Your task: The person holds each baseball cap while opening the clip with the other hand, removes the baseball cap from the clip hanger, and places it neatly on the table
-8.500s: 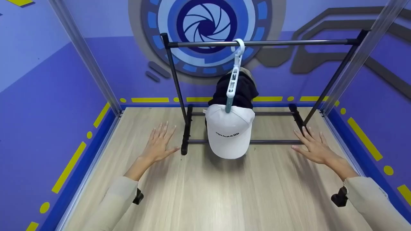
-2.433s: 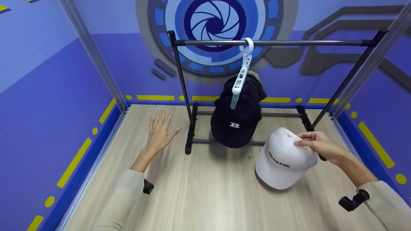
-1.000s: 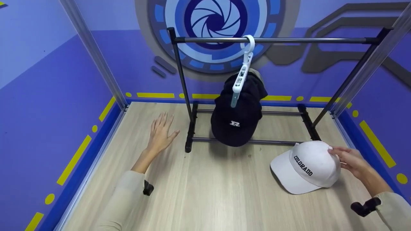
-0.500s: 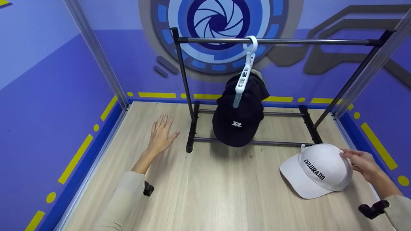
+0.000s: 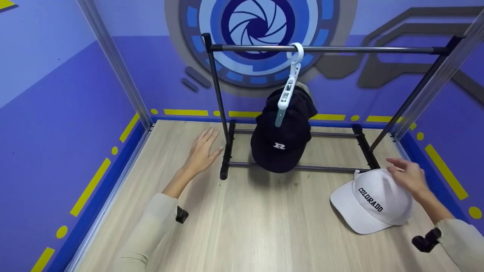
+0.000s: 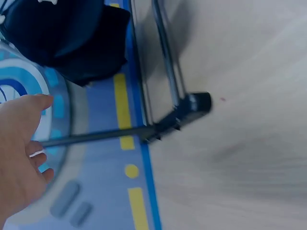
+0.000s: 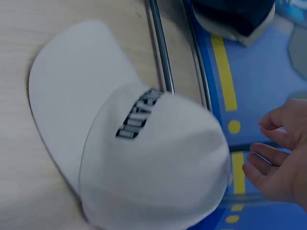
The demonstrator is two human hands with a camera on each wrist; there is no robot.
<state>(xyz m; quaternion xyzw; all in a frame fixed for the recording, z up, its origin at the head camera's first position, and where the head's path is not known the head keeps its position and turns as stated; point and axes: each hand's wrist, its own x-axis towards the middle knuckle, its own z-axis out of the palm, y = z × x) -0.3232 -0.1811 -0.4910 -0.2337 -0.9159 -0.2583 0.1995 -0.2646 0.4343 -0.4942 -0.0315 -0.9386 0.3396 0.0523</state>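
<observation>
A white baseball cap (image 5: pixel 378 200) lettered COLORADO lies on the table at the right, brim toward the lower left. My right hand (image 5: pixel 410 177) is just above its crown with loosely bent fingers, holding nothing; the right wrist view shows the hand (image 7: pixel 283 153) apart from the cap (image 7: pixel 153 158). My left hand (image 5: pixel 202 153) is held beside the rack's left foot, fingers extended and holding nothing. From a white clip hanger (image 5: pixel 288 88) hangs a dark cap (image 5: pixel 278 151) with a white R, in front of other caps that it mostly hides.
A black metal rack (image 5: pixel 359 49) stands at the back of the wooden table (image 5: pixel 242 226), the hanger hooked over its top rail. Patterned blue walls (image 5: pixel 75 113) enclose the table at the back and both sides.
The white cap came off the hanger, uncovering the dark cap, and was carried right and set on the table. My right hand has let go and risen; my left hand has just moved slightly right.
</observation>
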